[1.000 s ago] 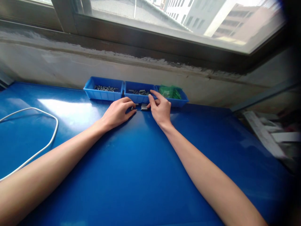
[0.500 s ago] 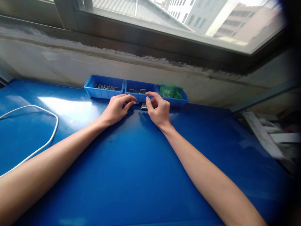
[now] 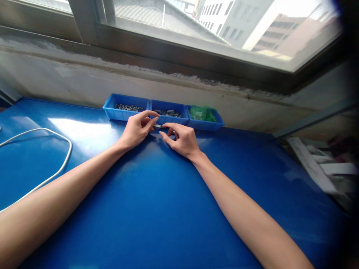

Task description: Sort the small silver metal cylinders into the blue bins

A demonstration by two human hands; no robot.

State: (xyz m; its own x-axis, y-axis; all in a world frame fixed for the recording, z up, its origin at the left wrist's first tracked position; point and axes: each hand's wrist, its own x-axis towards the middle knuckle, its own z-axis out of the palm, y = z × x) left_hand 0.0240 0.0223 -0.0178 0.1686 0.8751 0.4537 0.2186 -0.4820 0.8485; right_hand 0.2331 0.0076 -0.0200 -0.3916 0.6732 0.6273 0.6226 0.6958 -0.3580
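Note:
Between my hands, just in front of the middle bin, is a small metallic piece [image 3: 157, 126]. My left hand [image 3: 138, 128] is closed around the left end of this piece, its thumb and fingertips close together. To the right, my right hand [image 3: 181, 139] has its thumb and index finger apart near the piece's right end; a small dark bit shows under its curled fingers, too hidden to name. Small grey parts lie in the left blue bin [image 3: 112, 113] and in the middle blue bin [image 3: 183, 120].
The right blue bin [image 3: 207, 126] holds a green plastic bag [image 3: 199, 113]. A white cable [image 3: 67, 153] curves over the left of the blue table [image 3: 157, 209]. Behind the bins are a wall and a window frame; pale boards [image 3: 314, 164] stand at the right.
My right hand has moved left and slightly down, closer to my left hand. The metallic piece now shows between them. The camera view has shifted a little.

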